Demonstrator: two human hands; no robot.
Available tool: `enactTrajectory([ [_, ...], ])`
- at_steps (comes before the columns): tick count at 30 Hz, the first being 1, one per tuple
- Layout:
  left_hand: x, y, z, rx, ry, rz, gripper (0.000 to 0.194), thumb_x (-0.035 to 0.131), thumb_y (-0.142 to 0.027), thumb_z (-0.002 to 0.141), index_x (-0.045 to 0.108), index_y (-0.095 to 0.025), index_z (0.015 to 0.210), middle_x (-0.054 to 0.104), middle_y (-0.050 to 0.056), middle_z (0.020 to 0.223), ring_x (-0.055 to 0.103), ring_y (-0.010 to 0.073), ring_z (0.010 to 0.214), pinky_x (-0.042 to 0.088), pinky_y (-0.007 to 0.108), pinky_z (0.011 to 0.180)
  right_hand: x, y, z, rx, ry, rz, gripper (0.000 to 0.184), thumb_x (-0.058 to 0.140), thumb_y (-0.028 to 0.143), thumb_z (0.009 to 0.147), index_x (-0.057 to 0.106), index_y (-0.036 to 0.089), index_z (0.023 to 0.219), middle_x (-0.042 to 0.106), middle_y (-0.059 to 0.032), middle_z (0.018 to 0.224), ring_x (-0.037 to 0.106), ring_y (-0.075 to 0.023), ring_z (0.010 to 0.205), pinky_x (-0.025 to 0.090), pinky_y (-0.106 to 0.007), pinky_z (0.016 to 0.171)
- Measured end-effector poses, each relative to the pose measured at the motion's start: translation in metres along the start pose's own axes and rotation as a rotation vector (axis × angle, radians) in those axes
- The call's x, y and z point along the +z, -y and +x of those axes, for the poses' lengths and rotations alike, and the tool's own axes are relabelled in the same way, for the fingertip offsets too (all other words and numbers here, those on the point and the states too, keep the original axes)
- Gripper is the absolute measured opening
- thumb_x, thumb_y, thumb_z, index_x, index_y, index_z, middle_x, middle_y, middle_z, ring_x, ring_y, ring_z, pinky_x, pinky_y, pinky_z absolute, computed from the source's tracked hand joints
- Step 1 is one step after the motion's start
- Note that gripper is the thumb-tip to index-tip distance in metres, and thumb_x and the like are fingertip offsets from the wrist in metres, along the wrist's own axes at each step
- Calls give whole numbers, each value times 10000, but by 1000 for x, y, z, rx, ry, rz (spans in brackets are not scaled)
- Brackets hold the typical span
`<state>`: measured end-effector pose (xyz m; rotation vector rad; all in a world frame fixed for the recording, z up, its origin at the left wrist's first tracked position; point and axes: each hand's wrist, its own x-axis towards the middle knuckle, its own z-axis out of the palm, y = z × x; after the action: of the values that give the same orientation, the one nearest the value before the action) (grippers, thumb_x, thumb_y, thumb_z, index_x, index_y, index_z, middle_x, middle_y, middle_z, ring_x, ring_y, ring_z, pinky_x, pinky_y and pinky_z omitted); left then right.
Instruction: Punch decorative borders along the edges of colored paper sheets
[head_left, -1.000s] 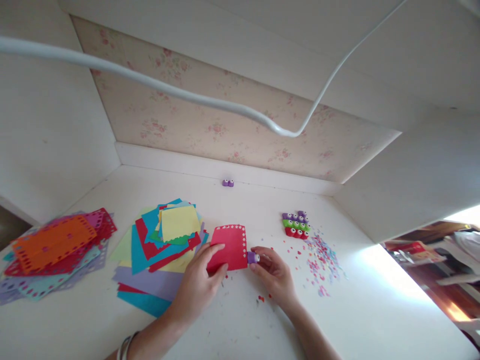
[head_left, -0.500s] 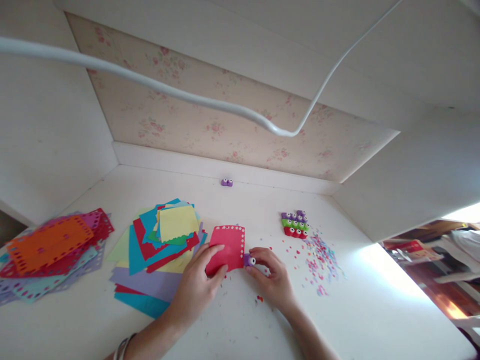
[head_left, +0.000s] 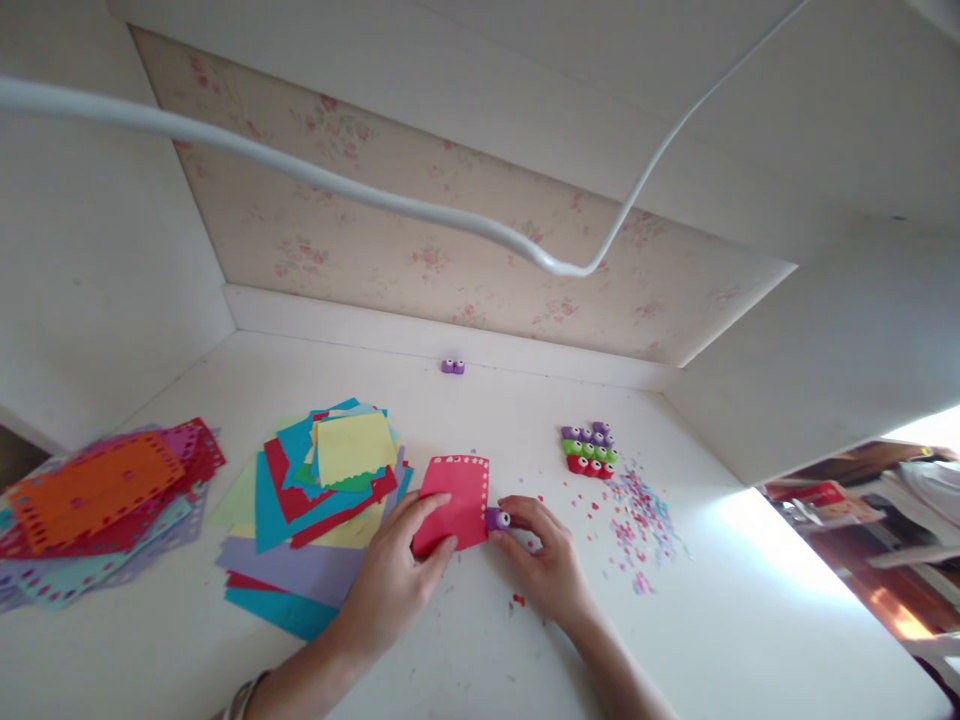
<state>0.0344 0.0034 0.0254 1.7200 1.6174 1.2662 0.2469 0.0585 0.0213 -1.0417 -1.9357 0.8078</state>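
Observation:
My left hand point(head_left: 405, 550) pinches the lower left of a red-pink sheet of paper point(head_left: 459, 500). Small punched shapes run along the sheet's top edge and down its right edge. Between thumb and fingers, my right hand point(head_left: 541, 555) grips a small purple craft punch point(head_left: 496, 519) with a white round button. The punch sits at the sheet's right edge, just below the row of holes. Whether its button is pressed down I cannot tell.
Left of my hands lies a pile of coloured paper point(head_left: 292, 530); farther left are punched sheets point(head_left: 97, 490). Purple, green and red punches point(head_left: 589, 450) stand in rows at the right, beside scattered confetti point(head_left: 641, 520). Two purple punches point(head_left: 453, 367) stand near the back wall.
The red-pink sheet has shifted slightly down and tilted a little against the punch. Both hands keep their holds in nearly the same places.

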Motion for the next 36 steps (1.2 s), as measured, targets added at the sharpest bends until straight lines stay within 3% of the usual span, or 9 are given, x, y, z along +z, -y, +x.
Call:
enactTrajectory([
  [5, -1, -1, 0, -2, 17, -6, 331, 596, -249, 856, 591, -230, 1186, 633, 77, 1168, 608, 224, 1092, 504, 371, 961, 0, -2, 0, 2, 6, 9, 177, 643, 255, 863, 639, 231, 1039, 642, -78, 1082, 649, -190, 920, 575, -328, 803],
  [12, -2, -6, -2, 10, 157, -21, 347, 541, -202, 872, 643, -271, 1197, 685, 43, 1156, 660, 198, 1032, 535, 330, 933, -1, 1, 0, -31, -20, -35, 133, 633, 230, 862, 657, 232, 992, 644, -93, 1105, 645, -211, 978, 572, -348, 827],
  [19, 0, 0, -2, -13, 44, 34, 322, 587, -282, 871, 642, -235, 1184, 706, 62, 1117, 670, 218, 1019, 553, 348, 909, -1, 4, 1, -60, 13, -18, 138, 640, 229, 857, 666, 232, 993, 657, -91, 1077, 658, -209, 956, 579, -335, 809],
  [28, 2, 0, -2, 6, 6, 59, 314, 621, -251, 841, 652, -246, 1153, 715, 43, 1101, 676, 211, 1009, 556, 329, 904, -2, 3, 0, -32, 36, 3, 187, 658, 252, 856, 649, 225, 1040, 646, -94, 1081, 649, -198, 943, 578, -334, 791],
  [36, -1, -1, 0, 3, -33, 43, 294, 618, -259, 852, 652, -243, 1143, 714, 50, 1084, 683, 214, 983, 572, 326, 864, -1, 4, 1, -89, 16, -26, 108, 680, 262, 839, 656, 232, 939, 677, -85, 1027, 654, -215, 967, 571, -345, 819],
])
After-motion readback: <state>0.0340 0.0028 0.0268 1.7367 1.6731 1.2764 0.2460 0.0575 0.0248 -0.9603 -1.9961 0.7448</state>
